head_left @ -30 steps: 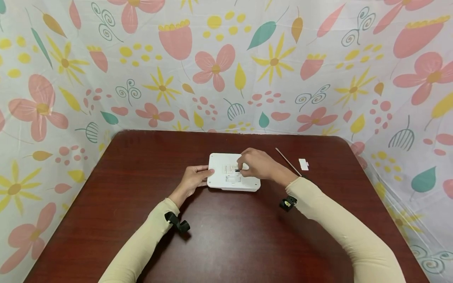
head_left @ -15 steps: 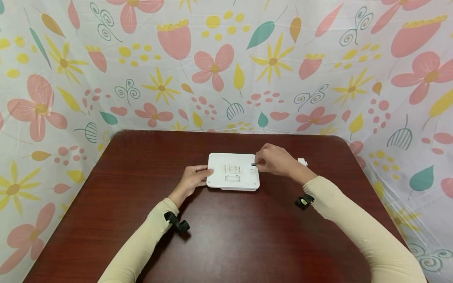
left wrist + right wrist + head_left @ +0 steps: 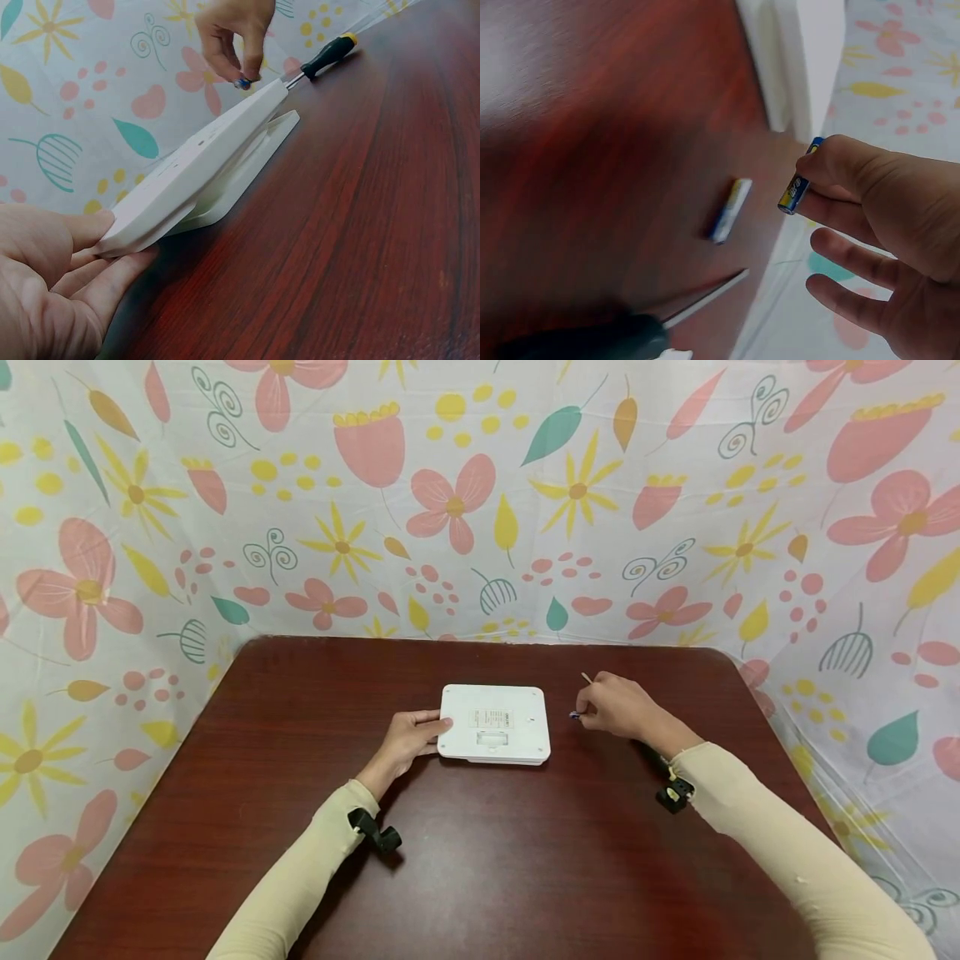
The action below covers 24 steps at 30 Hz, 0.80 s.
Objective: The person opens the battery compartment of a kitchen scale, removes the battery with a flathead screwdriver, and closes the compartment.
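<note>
A white flat device (image 3: 491,700), perhaps a kitchen scale, lies underside up on the dark wooden table, showing a printed label and an uncovered battery compartment (image 3: 492,738). My left hand (image 3: 411,739) grips its left edge, thumb on top and fingers beneath, as the left wrist view shows too. To the device's right, my right hand (image 3: 626,706) pinches a small blue and yellow battery (image 3: 793,191) between thumb and index finger, above the table. A second battery (image 3: 730,210) lies on the tabletop below that hand in the right wrist view.
A screwdriver (image 3: 330,56) with a black and yellow handle lies to the device's right, mostly hidden behind my right arm in the head view. A white bit (image 3: 676,354) shows beside its handle. Patterned cloth (image 3: 450,527) hangs behind the table (image 3: 480,860).
My right hand has moved right, from over the battery compartment, past the device's right edge, carrying the battery. My left hand and the device have stayed in place.
</note>
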{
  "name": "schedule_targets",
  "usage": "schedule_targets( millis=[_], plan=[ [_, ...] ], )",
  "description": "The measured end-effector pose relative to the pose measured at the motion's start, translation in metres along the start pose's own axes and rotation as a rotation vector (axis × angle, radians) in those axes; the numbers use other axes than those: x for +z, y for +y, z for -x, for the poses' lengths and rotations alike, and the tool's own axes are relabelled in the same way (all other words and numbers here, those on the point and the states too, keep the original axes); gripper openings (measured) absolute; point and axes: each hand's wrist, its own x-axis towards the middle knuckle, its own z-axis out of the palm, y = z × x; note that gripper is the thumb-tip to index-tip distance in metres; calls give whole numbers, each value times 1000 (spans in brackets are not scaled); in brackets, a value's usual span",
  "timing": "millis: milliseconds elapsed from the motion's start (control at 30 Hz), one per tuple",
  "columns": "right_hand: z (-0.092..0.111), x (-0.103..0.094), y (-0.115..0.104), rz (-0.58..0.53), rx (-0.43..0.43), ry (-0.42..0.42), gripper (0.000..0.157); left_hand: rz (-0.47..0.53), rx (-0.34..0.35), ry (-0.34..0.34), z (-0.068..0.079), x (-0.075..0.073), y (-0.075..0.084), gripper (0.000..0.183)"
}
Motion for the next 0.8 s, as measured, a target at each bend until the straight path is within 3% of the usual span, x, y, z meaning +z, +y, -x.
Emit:
schedule_targets(
  millis=[233,533,800],
  plan=[
    [7,17,12,54,-27,-9,7,5,-1,2,0,0,0,36],
    [10,27,15,78,0,4,14,-1,-3,-1,1,1,-1,36],
    [9,32,17,96,-36,17,20,-3,-4,-1,0,0,-1,37]
  ],
)
